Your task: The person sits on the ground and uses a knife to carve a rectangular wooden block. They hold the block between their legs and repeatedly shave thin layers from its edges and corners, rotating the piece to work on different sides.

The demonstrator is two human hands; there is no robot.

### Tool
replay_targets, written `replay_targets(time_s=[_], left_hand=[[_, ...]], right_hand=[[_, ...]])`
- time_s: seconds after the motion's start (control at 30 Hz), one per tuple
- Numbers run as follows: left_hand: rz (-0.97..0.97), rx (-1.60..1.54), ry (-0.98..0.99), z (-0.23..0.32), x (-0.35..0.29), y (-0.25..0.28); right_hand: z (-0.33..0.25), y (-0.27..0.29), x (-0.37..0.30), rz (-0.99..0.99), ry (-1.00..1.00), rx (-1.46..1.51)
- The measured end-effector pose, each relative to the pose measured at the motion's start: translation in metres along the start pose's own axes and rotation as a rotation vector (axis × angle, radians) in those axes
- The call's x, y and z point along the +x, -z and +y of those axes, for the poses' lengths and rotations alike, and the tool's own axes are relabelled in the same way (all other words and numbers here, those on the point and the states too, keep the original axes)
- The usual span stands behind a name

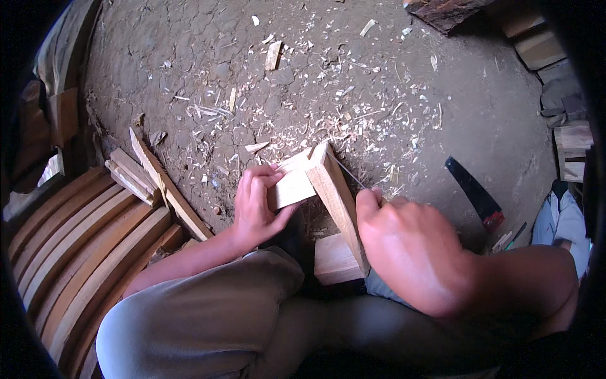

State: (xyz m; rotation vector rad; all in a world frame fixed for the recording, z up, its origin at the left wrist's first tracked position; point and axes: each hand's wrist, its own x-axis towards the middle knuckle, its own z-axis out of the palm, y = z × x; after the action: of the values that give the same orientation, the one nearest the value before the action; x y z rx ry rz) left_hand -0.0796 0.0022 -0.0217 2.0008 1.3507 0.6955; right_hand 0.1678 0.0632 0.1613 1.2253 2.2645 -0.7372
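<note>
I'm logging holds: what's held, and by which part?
Left grip: a wooden block, by its left end. Right grip: a thin metal tool, by its near end, hidden.

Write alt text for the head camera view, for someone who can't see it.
A person's left hand holds a pale wooden block while the right hand grips a thin metal tool beside a longer piece of wood. Wood shavings litter the earthen floor beyond, with boards at left and a dark flat tool lying at right.

Planks [95,252]: left | board [293,192]: centre | shavings [363,131]: on ground [177,57], ahead | bladed tool [472,191]: right
</note>
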Motion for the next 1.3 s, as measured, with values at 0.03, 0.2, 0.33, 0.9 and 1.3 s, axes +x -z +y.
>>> replay_targets(time_s=[0.03, 0.2, 0.33, 0.9, 1.3], left_hand=[[-0.001, 0.003, 0.001, 0.0, 0.0, 0.001], [0.008, -0.04, -0.046, 0.001, 0.007, -0.01], [0.031, -0.001, -0.02, -0.002, -0.001, -0.003], [-0.008, 0.046, 0.016, 0.0, -0.003, 0.002], [-0.001, 0.022, -0.005, 0.003, -0.002, -0.001]], right_hand=[[0.002, 0.002, 0.003, -0.003, 0.013, 0.01], [-0.012, 0.01, -0.015, 0.008, -0.085, -0.063], [-0.001, -0.007, 0.01, 0.105, 0.005, -0.022], [0.004, 0.014, 0.007, -0.032, 0.027, 0.077], [0.007, -0.004, 0.01, -0.031, -0.002, 0.044]])
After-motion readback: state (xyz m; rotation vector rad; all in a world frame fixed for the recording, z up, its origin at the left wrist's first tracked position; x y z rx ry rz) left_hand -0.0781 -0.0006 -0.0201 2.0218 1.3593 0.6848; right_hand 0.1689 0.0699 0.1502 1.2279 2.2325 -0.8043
